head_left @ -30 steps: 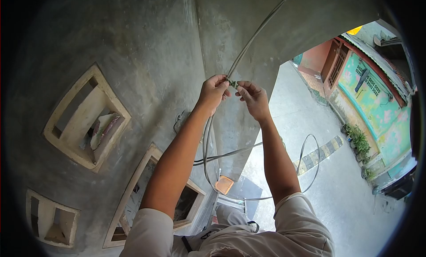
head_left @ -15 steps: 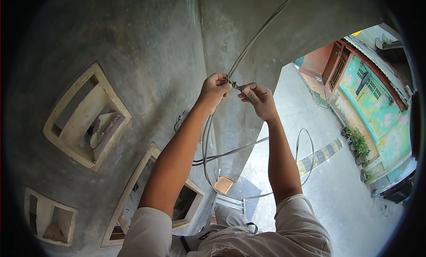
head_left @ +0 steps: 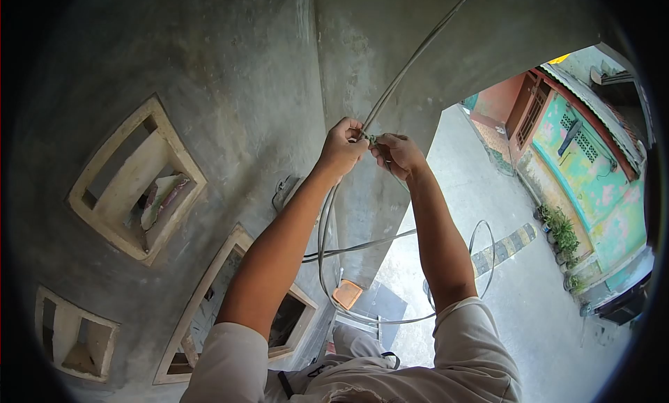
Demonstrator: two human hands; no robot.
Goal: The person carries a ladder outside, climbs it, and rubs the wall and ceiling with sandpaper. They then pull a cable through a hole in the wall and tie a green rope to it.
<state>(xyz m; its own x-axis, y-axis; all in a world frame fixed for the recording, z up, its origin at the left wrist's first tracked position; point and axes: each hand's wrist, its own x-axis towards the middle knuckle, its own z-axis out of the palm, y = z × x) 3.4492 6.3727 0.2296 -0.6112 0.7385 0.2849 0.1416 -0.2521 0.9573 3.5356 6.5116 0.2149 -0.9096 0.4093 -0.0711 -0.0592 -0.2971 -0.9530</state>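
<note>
Both arms reach up in front of me to a pair of grey cables (head_left: 412, 60) that slant down from the top edge. My left hand (head_left: 343, 149) is closed, its thumb and fingers pinching the cables where a knotted green tie (head_left: 370, 137) wraps them. On the other side of that knot, my right hand (head_left: 401, 156) is closed with curled fingers on the tie's end. A thin greenish strand trails below the right hand. Under the left hand, cable loops (head_left: 321, 246) hang down past my forearms. The fingertips partly hide the knot.
A grey plastered wall (head_left: 244, 75) with framed openings (head_left: 83, 225) stands at the left. Far below lies a pale paved ground (head_left: 516, 298) with a striped speed bump (head_left: 512, 248). An orange object (head_left: 346, 293) lies near the wall's foot. A painted green house wall (head_left: 592, 166) and potted plants (head_left: 561, 232) are at right.
My right hand has moved in closer to the knot and turned, its fingers curling tighter. My left hand stays at the cables. The hanging loop at right has shifted slightly.
</note>
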